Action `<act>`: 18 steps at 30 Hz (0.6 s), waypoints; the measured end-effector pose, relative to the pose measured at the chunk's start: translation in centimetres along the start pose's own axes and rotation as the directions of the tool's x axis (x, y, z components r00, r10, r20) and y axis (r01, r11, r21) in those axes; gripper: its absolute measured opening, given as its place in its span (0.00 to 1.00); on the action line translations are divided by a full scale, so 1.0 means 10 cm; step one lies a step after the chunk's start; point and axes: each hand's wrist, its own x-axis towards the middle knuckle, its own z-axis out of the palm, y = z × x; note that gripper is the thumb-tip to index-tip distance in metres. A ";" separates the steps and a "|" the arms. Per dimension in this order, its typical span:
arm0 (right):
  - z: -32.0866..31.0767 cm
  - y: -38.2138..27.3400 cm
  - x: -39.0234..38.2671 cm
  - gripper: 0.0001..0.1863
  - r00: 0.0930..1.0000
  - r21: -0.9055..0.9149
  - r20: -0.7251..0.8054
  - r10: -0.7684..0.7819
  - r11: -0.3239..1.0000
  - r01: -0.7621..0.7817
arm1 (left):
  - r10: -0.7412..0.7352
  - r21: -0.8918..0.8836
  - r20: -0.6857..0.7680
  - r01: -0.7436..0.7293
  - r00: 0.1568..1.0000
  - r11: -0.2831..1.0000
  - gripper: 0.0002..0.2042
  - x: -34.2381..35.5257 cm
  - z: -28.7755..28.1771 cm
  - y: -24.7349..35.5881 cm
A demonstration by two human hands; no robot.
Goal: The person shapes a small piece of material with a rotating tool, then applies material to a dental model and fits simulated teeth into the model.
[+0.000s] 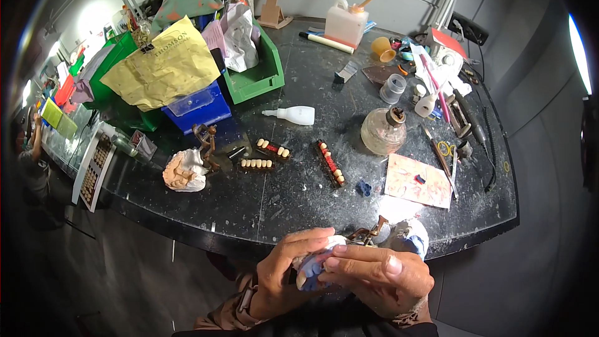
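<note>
My left hand (281, 278) is wrapped round a small white plaster dental model with blue material (306, 278) at the lower edge of the view. My right hand (387, 281) grips the same model, its fingers pressing across the top and partly hiding it. Just beyond my hands, at the bench's front edge, is a brass-coloured hinged articulator (370, 229) with a second white-and-blue cast (409, 238) beside it. Farther up lie a small blue lump (365, 188) and strips of tooth pieces (329, 163).
The dark bench (262, 196) holds another cast (184, 171), a glass burner (382, 137), a white bottle (296, 115), a stained pad (405, 184), scattered tools (462, 118) and loaded green and blue bins (256, 81). At the far left, another person (34, 156) is partly visible.
</note>
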 end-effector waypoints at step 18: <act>-0.09 -0.12 0.17 0.28 0.971 -0.077 0.227 0.078 0.995 -0.062 | 0.039 -0.018 -0.025 -0.039 0.999 0.999 0.24 0.00 0.02 -0.08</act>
